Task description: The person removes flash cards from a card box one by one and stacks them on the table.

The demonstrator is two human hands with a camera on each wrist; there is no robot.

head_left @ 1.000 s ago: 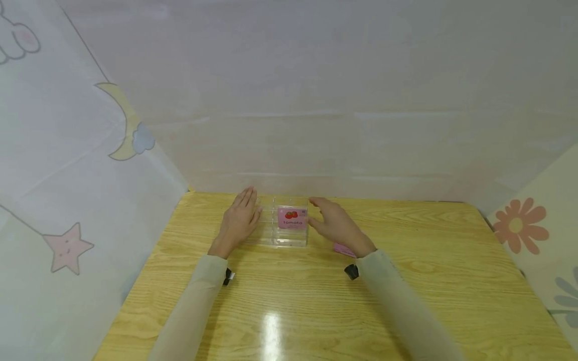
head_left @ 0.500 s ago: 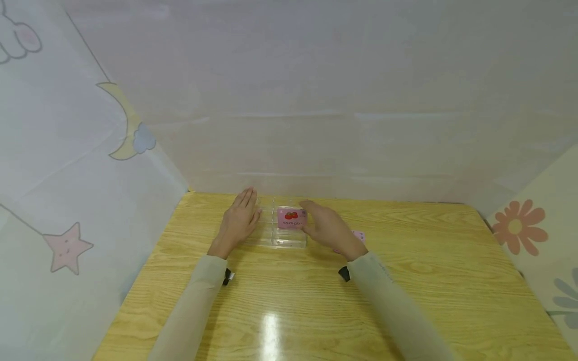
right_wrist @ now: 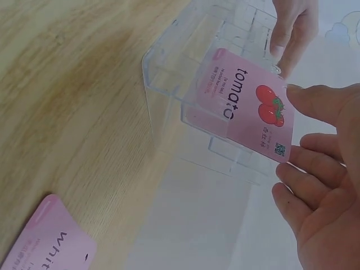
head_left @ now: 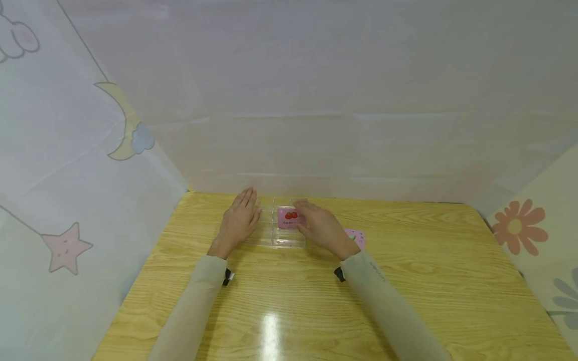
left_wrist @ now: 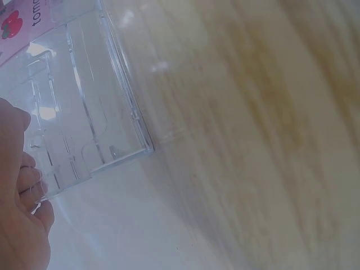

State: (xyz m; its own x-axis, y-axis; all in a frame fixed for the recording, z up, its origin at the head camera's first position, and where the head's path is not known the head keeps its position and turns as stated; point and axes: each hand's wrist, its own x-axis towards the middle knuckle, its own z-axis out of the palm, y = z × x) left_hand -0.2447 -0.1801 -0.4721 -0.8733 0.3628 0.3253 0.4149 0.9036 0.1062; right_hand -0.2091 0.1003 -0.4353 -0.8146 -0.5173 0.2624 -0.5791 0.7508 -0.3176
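A clear plastic card holder with several compartments stands at the back of the table, a pink "tomato" card upright in its right section. My left hand holds the holder's left side, thumb towards the front and fingers along the edge. In the left wrist view its fingertips bend at the clear edge. My right hand is around the card's right part, covering the end of its word. In the right wrist view the thumb is right at one card corner and the loosely bent fingers are at another, with a gap between them.
On the wooden table, right of the holder, lies a second pink card with "whit" readable, partly behind my right wrist in the head view. A pale fabric wall rises directly behind the holder.
My right hand has moved left from beside the holder to over the card's right part, uncovering more of the second card. The left hand and the holder stay in place.
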